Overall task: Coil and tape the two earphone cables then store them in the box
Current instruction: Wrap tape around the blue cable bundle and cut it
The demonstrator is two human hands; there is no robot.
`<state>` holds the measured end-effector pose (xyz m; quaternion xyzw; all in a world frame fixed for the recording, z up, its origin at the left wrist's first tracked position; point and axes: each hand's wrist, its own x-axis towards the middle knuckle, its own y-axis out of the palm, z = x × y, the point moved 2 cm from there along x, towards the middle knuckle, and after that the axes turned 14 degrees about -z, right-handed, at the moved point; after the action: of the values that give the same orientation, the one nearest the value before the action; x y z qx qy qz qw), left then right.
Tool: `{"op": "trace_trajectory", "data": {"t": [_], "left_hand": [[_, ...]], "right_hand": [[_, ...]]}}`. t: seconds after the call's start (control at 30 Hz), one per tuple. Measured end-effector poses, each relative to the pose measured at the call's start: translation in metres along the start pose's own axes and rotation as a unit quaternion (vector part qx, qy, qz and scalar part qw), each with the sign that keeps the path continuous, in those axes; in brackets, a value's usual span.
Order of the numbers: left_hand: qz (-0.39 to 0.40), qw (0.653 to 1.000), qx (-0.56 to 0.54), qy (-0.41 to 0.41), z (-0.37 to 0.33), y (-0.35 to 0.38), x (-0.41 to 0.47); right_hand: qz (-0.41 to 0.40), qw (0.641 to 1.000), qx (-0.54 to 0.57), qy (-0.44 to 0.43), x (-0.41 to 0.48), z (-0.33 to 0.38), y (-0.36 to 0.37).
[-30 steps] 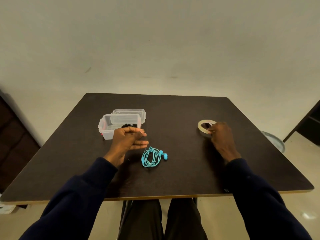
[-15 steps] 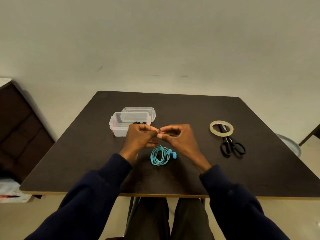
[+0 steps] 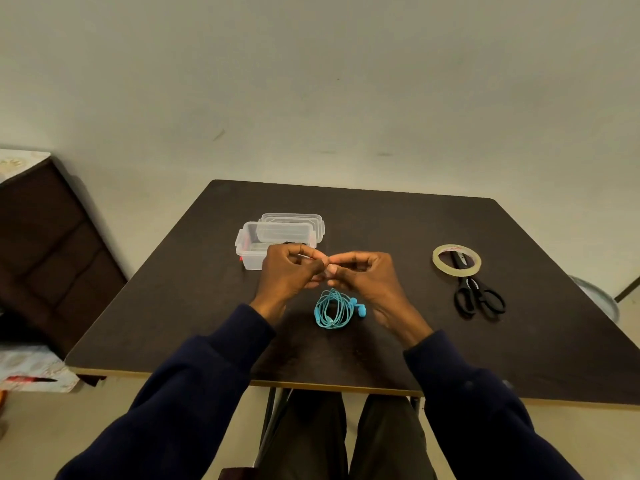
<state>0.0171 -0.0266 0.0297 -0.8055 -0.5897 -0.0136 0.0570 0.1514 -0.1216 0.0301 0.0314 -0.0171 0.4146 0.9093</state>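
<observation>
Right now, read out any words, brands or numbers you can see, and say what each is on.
Nothing can be read.
Tape roll: red print on the inner rim, too blurred to read.
Scissors: pale mark near the pivot, too small to read.

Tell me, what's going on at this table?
A person sits at a dark table with left hand and right hand raised, fingertips meeting as if pinching something too small to make out. Near them a coiled blue earphone cable lies on the table. The clear box stands open with something dark inside, its lid behind it. The tape roll and scissors lie untouched to the right.
</observation>
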Motion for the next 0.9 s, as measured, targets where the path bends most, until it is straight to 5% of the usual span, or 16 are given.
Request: {"op": "trace_trajectory", "data": {"t": [0.6,0.9], "left_hand": [[0.034,0.992,-0.070,-0.096,-0.007,-0.004,-0.003],[0.048,0.990,-0.084,-0.103,-0.005,-0.006,0.001]], "right_hand": [[0.025,0.994,0.030,0.100,-0.001,0.004,-0.003],[0.062,0.996,0.025,0.051,-0.001,0.004,-0.010]]}}
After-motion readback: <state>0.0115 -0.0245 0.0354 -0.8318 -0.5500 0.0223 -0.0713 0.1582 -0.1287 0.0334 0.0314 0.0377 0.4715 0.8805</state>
